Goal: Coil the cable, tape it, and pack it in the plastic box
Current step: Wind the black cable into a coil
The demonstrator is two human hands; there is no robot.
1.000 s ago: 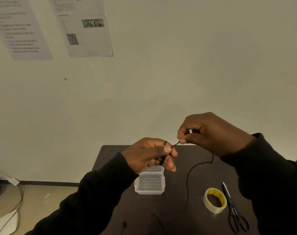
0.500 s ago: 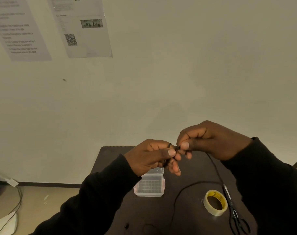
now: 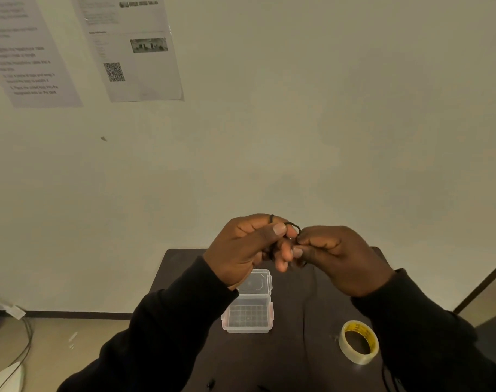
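Note:
My left hand [image 3: 246, 247] and my right hand [image 3: 334, 256] meet above the dark table [image 3: 184, 267], fingers touching. Both pinch a thin black cable [image 3: 294, 225]; small loops of it show over my left fingers and between the two hands. The rest of the cable hangs down faintly under my right hand towards the table. A clear plastic box [image 3: 248, 318] with pink clasps stands open below my left hand, its lid tipped back. A roll of clear tape [image 3: 358, 342] with a yellow core lies right of the box.
The table stands against a pale wall with two printed sheets [image 3: 130, 46] taped at the upper left. Cables and a white object [image 3: 11, 372] lie on the floor at the left. A small black piece [image 3: 210, 383] rests on the table's near edge.
My right hand has come left and down until it touches my left hand, bringing more cable onto the left fingers. The scissors seen earlier are now hidden by my right sleeve.

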